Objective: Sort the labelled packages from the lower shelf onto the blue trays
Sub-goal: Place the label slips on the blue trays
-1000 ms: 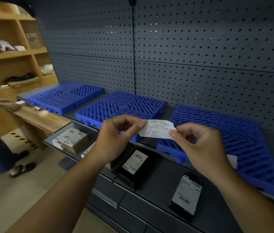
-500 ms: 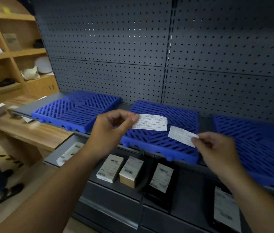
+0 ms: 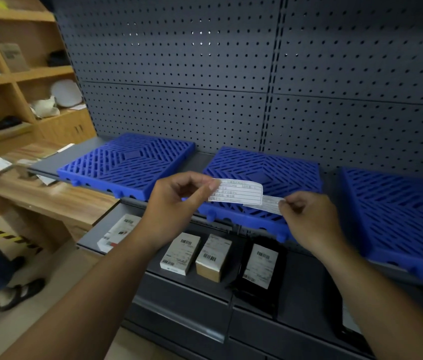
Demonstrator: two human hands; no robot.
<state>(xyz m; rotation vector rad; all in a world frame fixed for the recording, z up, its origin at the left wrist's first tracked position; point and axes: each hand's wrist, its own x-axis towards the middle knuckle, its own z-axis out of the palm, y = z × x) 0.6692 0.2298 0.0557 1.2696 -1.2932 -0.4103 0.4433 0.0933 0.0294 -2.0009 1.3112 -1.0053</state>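
**Two slips held before the middle tray**

We find the left hand (image 3: 176, 203) pinching a white ruled paper label (image 3: 236, 191) and the right hand (image 3: 311, 222) pinching a smaller white slip (image 3: 270, 203). Half a second ago the papers were apart; now they overlap. The labelled packages, including a black pouch (image 3: 258, 271), lie on the grey lower shelf (image 3: 205, 284) under the blue slatted plastic trays (image 3: 130, 162).

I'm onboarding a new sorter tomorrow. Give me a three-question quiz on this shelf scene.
1. True or false: the blue slatted plastic trays already hold packages.
2. What does the left hand pinch?
A. white paper label slip
B. black pouch
C. brown box
3. Fill in: the right hand holds a second ____ slip.

Key: 1 false; 2 A; 3 paper.
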